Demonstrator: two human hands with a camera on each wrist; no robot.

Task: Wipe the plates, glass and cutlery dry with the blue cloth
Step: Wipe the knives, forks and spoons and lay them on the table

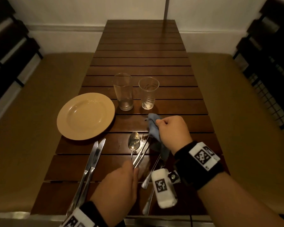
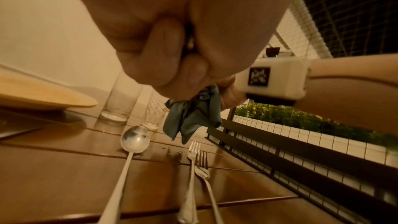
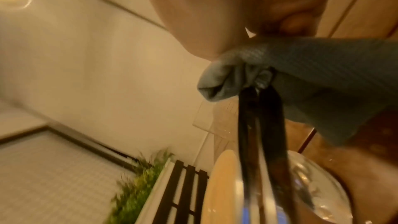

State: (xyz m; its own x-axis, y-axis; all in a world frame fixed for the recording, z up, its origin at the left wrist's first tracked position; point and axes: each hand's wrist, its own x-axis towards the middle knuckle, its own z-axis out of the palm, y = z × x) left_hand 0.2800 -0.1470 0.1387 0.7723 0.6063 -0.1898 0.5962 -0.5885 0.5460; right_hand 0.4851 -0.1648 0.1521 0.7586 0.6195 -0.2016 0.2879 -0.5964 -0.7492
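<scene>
My left hand (image 1: 133, 169) grips the handles of two pieces of cutlery (image 1: 142, 153) above the table. Their far ends are wrapped in the blue cloth (image 1: 153, 129), which my right hand (image 1: 167, 126) pinches around them. The right wrist view shows both shafts (image 3: 260, 125) running into the bunched cloth (image 3: 312, 74). On the table lie a spoon (image 1: 134, 141), two knives (image 1: 93, 163) and two forks (image 2: 193, 152). A beige plate (image 1: 85, 115) sits at the left, with a tall glass (image 1: 123, 91) and a shorter glass (image 1: 148, 93) behind the cloth.
The slatted wooden table (image 1: 141, 51) stretches away to a white wall. Tan cushioned benches (image 1: 39, 95) flank it on both sides, with dark slatted backs. A wire mesh fence (image 1: 272, 104) stands at the right. Wet patches (image 1: 143, 136) show beside the spoon.
</scene>
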